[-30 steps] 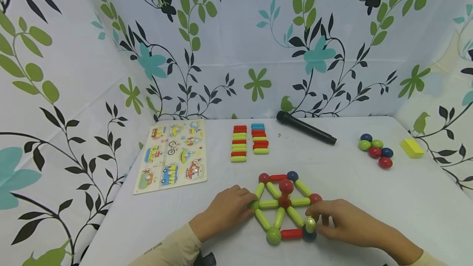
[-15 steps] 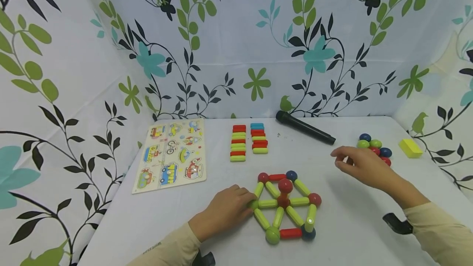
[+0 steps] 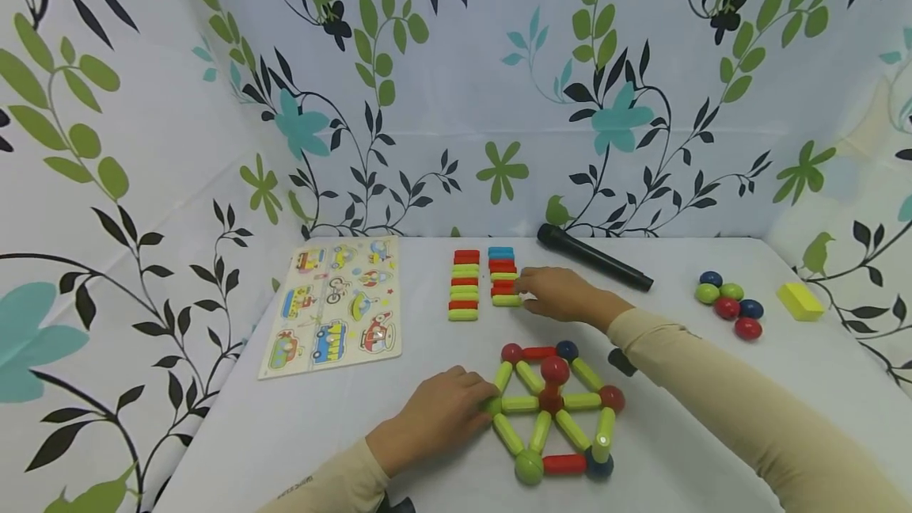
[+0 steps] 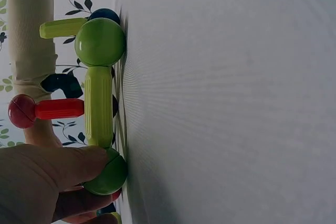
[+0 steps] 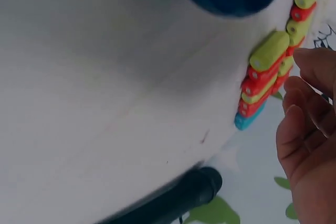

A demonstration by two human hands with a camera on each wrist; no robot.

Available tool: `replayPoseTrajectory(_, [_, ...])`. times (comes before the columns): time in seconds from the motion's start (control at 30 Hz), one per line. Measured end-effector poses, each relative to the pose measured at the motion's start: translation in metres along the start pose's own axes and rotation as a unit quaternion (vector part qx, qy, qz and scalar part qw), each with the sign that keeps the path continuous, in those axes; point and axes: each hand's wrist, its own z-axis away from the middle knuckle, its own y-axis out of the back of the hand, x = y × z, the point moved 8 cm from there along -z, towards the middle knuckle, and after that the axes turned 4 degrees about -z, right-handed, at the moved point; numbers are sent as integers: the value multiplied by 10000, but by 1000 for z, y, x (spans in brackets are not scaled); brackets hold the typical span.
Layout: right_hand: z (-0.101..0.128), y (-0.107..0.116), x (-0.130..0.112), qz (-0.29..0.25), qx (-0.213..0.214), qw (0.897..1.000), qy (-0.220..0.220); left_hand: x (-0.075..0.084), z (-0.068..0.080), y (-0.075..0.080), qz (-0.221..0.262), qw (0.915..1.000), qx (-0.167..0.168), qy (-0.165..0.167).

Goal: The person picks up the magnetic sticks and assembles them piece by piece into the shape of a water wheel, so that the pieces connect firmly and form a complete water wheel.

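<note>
Green and red plastic rods lie in 2 neat stacks at 12 o'clock on the white table (image 3: 712,386), and your right hand (image 3: 559,294) is on the right-hand stack (image 3: 503,275), fingertips touching the green rod (image 3: 507,301) at its near end. The wrist view shows those fingers relaxed and slightly curved, not clamped on anything yet. Your left hand (image 3: 435,416) rests at 9 o'clock of the rod-and-ball wheel (image 3: 552,410), fingers pressing the green ball (image 4: 107,174) at its left corner to steady it. The rods look light, stiff and smooth, so I judge a pinch across the middle of the long sides would serve best; the ends look magnetic and may drag a neighbour along. The wheel itself probably shifts easily. Loose balls (image 3: 728,307) sit at 2 o'clock, beside a yellow block (image 3: 800,301); a black microphone (image 3: 593,267) lies behind the stacks.
</note>
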Motion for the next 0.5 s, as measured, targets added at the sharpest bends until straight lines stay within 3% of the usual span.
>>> replayPoseTrajectory(0.23, [-28, -20, -1, 192, -79, 9988, -454, 2, 1, 2, -59, 9999, 138, -82])
replayPoseTrajectory(0.5, [-36, -28, 3, 357, -227, 9926, -1138, 2, 1, 3, -154, 9996, 194, -112])
